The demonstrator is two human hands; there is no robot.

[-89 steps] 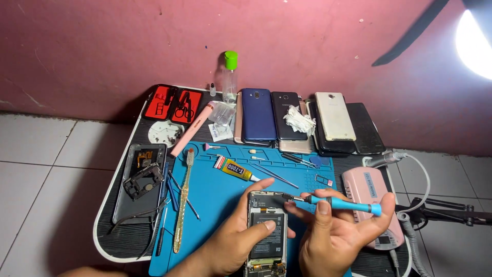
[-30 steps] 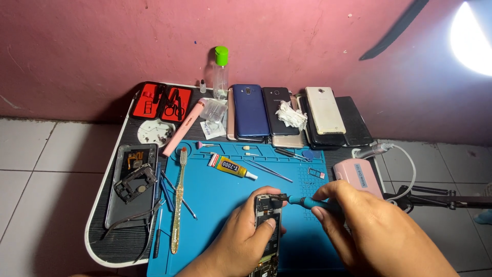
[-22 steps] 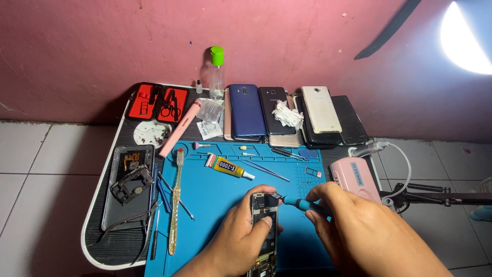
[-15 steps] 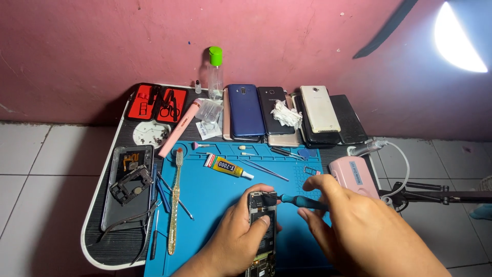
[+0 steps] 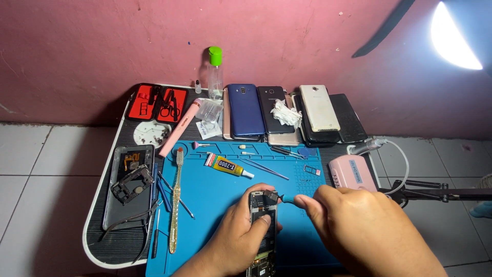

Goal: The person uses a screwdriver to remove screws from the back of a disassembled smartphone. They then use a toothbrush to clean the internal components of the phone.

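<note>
An opened phone (image 5: 263,225) with its back cover off lies on the blue work mat (image 5: 215,190) near the front edge. My left hand (image 5: 240,233) grips it along its left side, thumb across the middle. My right hand (image 5: 359,231) is closed around a teal-handled screwdriver (image 5: 287,200), whose tip rests on the upper right of the phone's internals. Most of the handle is hidden inside the fist.
A row of phones (image 5: 246,110) lines the table's back edge by a clear bottle with a green cap (image 5: 215,72) and a red tool case (image 5: 157,102). A glue tube (image 5: 228,166), toothbrush (image 5: 176,200), tweezers and a phone frame (image 5: 130,184) lie left. A pink box (image 5: 351,172) sits right.
My right hand has shifted its hold from the screwdriver's far end to close over the handle, and the tip has come in onto the top of the phone. The view has drifted slightly.
</note>
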